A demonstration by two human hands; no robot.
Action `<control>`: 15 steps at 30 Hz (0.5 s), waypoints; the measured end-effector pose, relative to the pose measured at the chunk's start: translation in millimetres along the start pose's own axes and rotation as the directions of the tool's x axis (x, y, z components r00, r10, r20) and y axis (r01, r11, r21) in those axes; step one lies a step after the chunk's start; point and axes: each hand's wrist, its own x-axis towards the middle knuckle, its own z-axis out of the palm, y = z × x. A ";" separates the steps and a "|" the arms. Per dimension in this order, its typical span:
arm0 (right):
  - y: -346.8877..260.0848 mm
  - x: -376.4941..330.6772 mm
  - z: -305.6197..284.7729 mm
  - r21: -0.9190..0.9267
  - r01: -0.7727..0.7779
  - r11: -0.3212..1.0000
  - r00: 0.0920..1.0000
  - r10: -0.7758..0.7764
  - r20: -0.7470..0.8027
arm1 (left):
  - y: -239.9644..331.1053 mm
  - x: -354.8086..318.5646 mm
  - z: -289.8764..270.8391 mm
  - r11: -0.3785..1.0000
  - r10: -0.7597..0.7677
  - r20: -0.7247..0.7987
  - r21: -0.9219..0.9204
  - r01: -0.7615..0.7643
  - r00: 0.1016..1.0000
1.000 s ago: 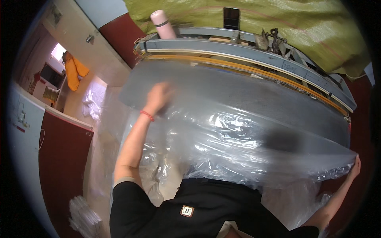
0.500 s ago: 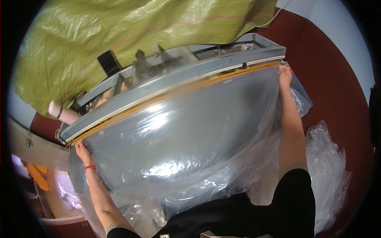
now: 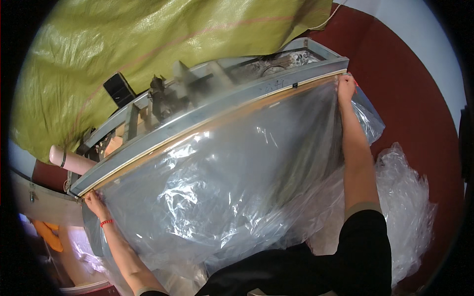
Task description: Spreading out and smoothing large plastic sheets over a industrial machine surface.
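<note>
A wide sheet of clear plastic film (image 3: 237, 163) is stretched between my hands. Its far edge runs along the front of a long grey metal frame (image 3: 212, 114). At the frame's left end, my left hand (image 3: 95, 203), with a red bead bracelet at the wrist, pinches one corner of the film. My right hand (image 3: 346, 87) is closed on the other corner at the right end. A tan strip (image 3: 256, 104) lies along the film's far edge, close under the frame's pale lower edge. The near part of the film hangs in creases toward my body.
Behind the frame hangs a yellow-green woven sheet (image 3: 197, 29). A black phone (image 3: 119, 90) and a pink bottle (image 3: 71, 160) sit at its back left. Crumpled clear plastic (image 3: 407, 212) lies on the red floor (image 3: 395, 98) at right. An orange thing (image 3: 48, 236) is at lower left.
The gap between the frame's front bar and the strip below has narrowed. The film has become more wrinkled. Both hands keep hold of its corners, and the view has shifted slightly.
</note>
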 end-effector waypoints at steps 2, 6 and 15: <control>-14.3 -6.0 2.4 0.029 -0.029 0.999 0.999 0.030 -0.014 | 2.8 0.3 -2.6 0.997 -0.003 -0.076 -0.076 -0.003 0.997; -23.9 -18.1 7.8 0.103 -0.070 0.992 0.996 0.075 -0.045 | 14.1 -4.9 8.8 0.992 -0.073 -0.116 -0.112 0.060 0.991; -34.1 -18.7 -56.2 -0.199 0.312 0.929 0.906 -0.228 0.357 | 108.5 -60.6 -15.8 0.785 -0.363 0.174 0.586 0.200 0.916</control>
